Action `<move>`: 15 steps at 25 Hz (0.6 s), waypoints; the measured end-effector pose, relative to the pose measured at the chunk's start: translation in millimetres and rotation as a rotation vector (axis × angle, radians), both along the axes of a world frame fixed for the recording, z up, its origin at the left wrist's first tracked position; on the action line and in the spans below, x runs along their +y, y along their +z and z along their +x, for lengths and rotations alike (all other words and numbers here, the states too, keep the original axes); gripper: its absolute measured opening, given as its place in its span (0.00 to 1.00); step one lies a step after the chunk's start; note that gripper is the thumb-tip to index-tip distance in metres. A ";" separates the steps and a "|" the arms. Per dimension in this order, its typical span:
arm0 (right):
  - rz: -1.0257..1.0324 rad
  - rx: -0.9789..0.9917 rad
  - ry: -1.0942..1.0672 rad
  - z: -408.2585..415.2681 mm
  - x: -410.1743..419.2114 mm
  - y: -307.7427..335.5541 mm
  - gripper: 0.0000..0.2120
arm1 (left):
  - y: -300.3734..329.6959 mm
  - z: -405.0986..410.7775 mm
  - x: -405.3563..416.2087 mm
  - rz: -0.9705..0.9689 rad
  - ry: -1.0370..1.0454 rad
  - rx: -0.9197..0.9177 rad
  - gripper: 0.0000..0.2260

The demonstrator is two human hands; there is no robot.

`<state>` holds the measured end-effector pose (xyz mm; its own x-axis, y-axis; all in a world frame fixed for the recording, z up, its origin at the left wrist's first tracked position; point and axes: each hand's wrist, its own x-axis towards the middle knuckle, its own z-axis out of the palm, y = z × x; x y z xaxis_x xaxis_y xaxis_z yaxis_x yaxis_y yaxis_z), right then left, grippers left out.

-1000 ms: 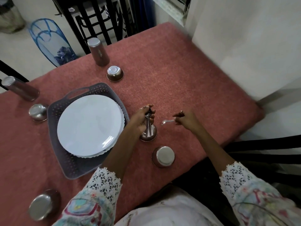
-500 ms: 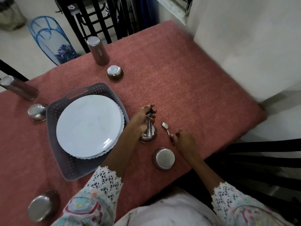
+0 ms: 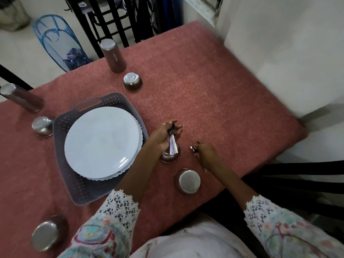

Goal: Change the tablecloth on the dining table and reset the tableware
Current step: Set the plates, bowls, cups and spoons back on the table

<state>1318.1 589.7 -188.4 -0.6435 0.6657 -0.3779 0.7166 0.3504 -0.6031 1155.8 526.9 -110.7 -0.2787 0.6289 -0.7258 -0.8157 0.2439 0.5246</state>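
Note:
A pink-red tablecloth (image 3: 214,94) covers the dining table. My left hand (image 3: 163,136) grips a bundle of steel spoons (image 3: 172,141) above a small upturned steel bowl (image 3: 170,156). My right hand (image 3: 206,155) lies on the cloth just right of that bowl, fingers over a single spoon whose bowl end (image 3: 192,148) peeks out at the fingertips. A stack of white plates (image 3: 102,142) fills a grey perforated tray (image 3: 83,192) to the left.
Upturned steel bowls stand near me (image 3: 187,181), at the far side (image 3: 132,81), at the left (image 3: 41,126) and at bottom left (image 3: 47,233). Two upturned steel tumblers (image 3: 113,55) (image 3: 21,97) stand beyond. Black chairs (image 3: 290,175) flank the table; a wall is right.
My right hand carried a single spoon from the air down onto the cloth right of the small bowl and now covers it. My left hand kept holding the spoon bundle in place.

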 end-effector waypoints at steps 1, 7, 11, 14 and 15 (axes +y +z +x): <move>0.033 -0.016 0.048 4.3 -0.6 -2.8 0.02 | 1.0 -0.1 0.2 0.010 -0.006 -0.015 0.13; -0.050 0.328 -0.199 -67.8 29.0 59.0 0.09 | 4.9 -16.3 5.8 0.015 -0.072 0.082 0.04; -0.242 0.262 0.181 -132.6 65.0 102.6 0.12 | 4.3 -50.4 16.0 0.010 0.006 0.174 0.05; -0.224 0.189 0.311 -168.8 94.3 111.1 0.11 | 7.4 -80.9 26.0 0.023 0.054 0.143 0.03; -0.232 0.152 0.351 -182.2 108.0 112.2 0.11 | 8.8 -91.7 30.7 0.026 0.078 0.126 0.03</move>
